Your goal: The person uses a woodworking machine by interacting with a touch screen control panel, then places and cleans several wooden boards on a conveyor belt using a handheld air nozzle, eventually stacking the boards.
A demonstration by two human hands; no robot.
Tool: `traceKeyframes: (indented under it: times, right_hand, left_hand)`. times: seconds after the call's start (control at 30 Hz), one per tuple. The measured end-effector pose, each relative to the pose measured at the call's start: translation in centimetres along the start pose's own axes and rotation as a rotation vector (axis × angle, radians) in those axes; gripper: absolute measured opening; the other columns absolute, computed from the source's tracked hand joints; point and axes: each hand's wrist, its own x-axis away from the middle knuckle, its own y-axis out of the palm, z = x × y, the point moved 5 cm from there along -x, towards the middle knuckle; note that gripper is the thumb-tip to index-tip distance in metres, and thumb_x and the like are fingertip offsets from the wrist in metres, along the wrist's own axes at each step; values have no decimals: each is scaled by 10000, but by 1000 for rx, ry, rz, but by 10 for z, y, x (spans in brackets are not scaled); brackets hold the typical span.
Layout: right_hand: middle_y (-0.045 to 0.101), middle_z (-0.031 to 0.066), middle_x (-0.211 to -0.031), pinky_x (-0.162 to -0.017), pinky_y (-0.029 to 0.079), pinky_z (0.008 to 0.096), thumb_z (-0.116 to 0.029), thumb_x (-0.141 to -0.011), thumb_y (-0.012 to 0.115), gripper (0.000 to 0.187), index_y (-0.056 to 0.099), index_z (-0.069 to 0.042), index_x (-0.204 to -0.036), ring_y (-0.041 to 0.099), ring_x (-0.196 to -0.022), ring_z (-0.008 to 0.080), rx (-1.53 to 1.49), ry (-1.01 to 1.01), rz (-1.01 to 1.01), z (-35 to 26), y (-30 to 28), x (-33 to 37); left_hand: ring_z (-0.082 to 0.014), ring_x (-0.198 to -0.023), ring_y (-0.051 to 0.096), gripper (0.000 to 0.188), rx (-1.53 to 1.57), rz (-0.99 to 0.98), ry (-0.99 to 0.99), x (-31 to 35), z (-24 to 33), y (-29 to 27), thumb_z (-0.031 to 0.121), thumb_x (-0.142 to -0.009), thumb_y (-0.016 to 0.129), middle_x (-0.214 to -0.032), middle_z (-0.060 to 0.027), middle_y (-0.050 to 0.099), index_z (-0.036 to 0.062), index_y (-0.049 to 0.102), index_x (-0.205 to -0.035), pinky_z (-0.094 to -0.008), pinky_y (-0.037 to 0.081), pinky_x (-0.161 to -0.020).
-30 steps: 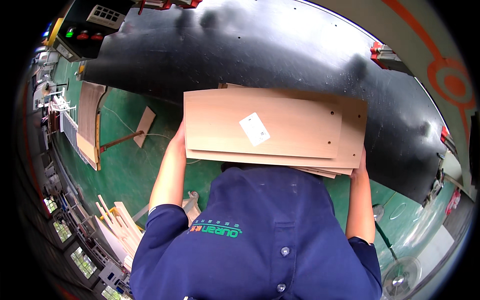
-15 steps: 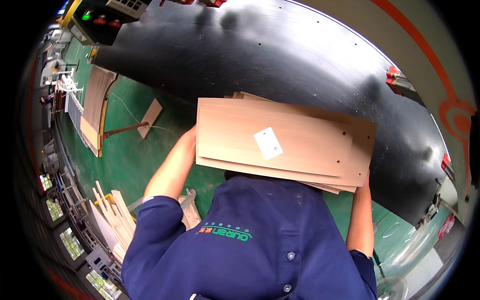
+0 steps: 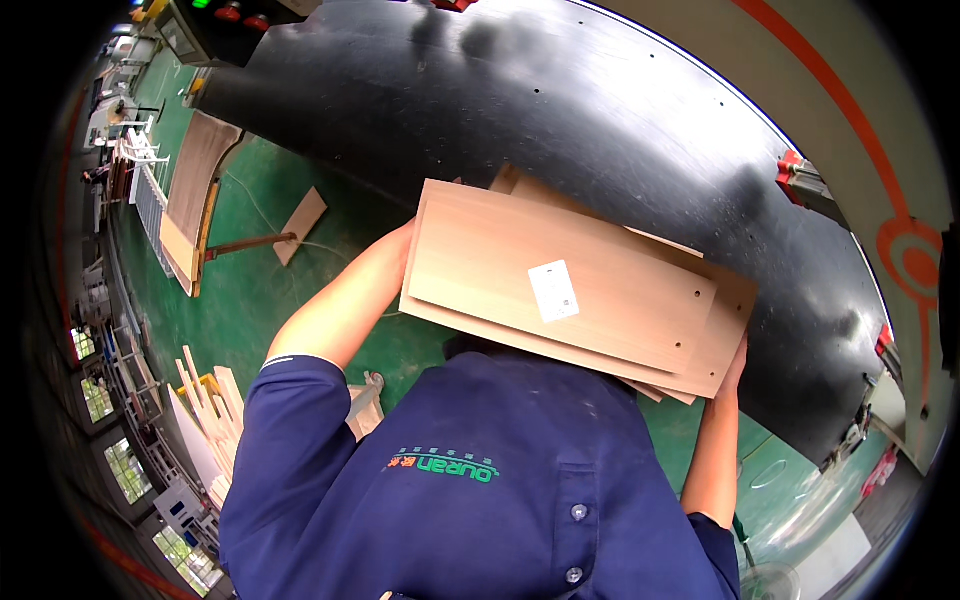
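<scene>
A stack of light wood-grain boards (image 3: 480,245) is held in front of my chest, over the near edge of a black tabletop (image 3: 390,120). The top board bears a white label (image 3: 553,291) and small dark holes near its right end. Its layers are unevenly lined up, and a few stick out at the far side. My left hand (image 3: 408,242) grips the left end, its fingers mostly hidden by the boards. At the right end, my right hand (image 3: 735,375) holds the lower right corner, fingers partly hidden underneath. The stack slants down toward the right.
Left of the table, a small board (image 3: 302,222) sits on a stand above the green floor (image 3: 270,320). Farther left lean larger panels (image 3: 195,180). Wooden strips (image 3: 212,420) are bundled at lower left. Red clamps (image 3: 795,175) line the table's right edge; a control box (image 3: 215,35) stands at upper left.
The stack has turned clockwise: its left end moved up and right, its right end dropped slightly. Boards at the far side fan out more. Both hands have kept their hold.
</scene>
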Motion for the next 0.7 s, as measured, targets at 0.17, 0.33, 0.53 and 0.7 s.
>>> traceKeyframes:
  times: [0.17, 0.33, 0.53, 0.7]
  right_hand:
    - [603, 72, -1216, -948, 470, 337, -441, -1047, 372, 503, 543, -51, -1313, 570, -1125, 180, -129, 125, -46, -37, 50, 18]
    - [596, 75, -1249, -954, 465, 340, -472, -1046, 366, 528, 544, -55, -1315, 567, -1145, 185, -129, 75, -39, -29, 37, 20]
    - [601, 84, -1270, -988, 457, 341, -471, -1048, 364, 537, 541, -45, -1323, 570, -1166, 202, -218, 21, 22, -25, 29, 45]
    - [601, 98, -1278, -972, 479, 343, -435, -1024, 457, 522, 508, -46, -1369, 586, -1159, 211, -319, 186, -52, 8, 7, 38]
  left_hand:
    - [-213, -1112, 586, 720, -33, 0, -10, -9, 9, -1, 712, -948, 385, -1260, -89, 612, 111, 593, -1285, -381, 500, -933]
    - [-218, -1108, 587, 720, -53, 2, -13, -14, 19, 1, 710, -948, 383, -1253, -93, 613, 109, 593, -1284, -383, 497, -936]
    - [-223, -1104, 587, 720, -47, 13, -2, -21, 17, 5, 708, -949, 381, -1245, -97, 615, 106, 593, -1283, -387, 494, -939]
    - [-227, -1101, 588, 721, -14, 33, 21, -30, 11, -1, 707, -950, 378, -1238, -101, 617, 104, 593, -1282, -390, 491, -942]
